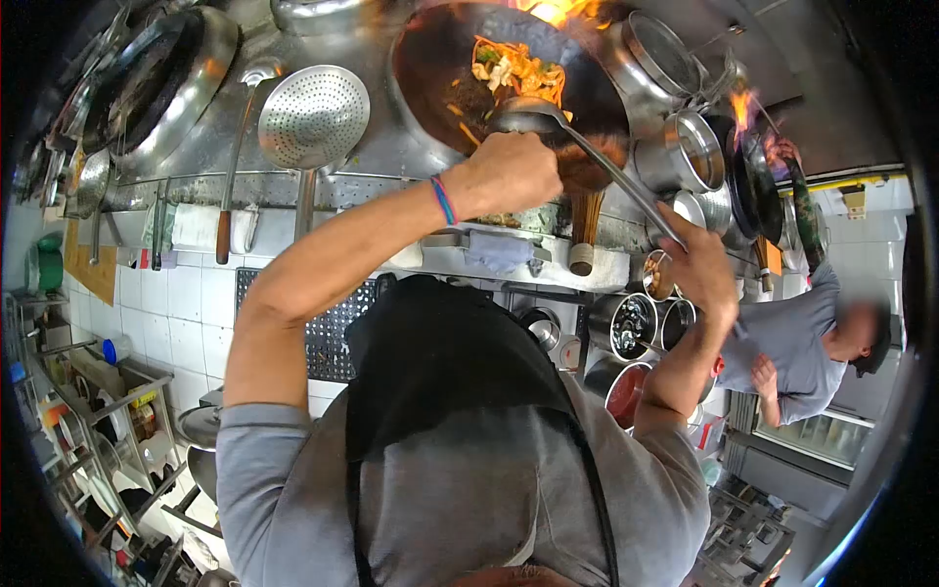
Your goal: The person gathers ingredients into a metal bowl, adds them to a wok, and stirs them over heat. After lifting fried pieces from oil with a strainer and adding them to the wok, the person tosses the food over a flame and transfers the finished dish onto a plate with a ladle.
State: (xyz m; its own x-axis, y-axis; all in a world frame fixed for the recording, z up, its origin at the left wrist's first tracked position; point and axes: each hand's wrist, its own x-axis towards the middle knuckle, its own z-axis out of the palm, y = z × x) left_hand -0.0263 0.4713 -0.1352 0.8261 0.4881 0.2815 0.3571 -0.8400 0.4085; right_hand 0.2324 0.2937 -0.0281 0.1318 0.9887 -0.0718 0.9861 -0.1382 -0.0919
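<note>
A large dark wok [430, 88] holds orange strips, green pieces and pale chunks of food [518, 68]. My left hand [509, 176], below a blue and pink wristband, is closed at the wok's near edge; what it grips is hidden behind the fist. My right hand [696, 259] is wrapped round the long handle of a metal ladle [606, 166]. The ladle's bowl lies inside the wok, just beside the food. Flames [558, 12] rise at the wok's far rim.
A perforated skimmer [315, 115] rests left of the wok. Metal pots [693, 152] stand to the right, and sauce containers [626, 391] near my right forearm. A bamboo brush [584, 235] sits at the stove's front edge. At the far right a co-worker [792, 342] stands by another flaming wok.
</note>
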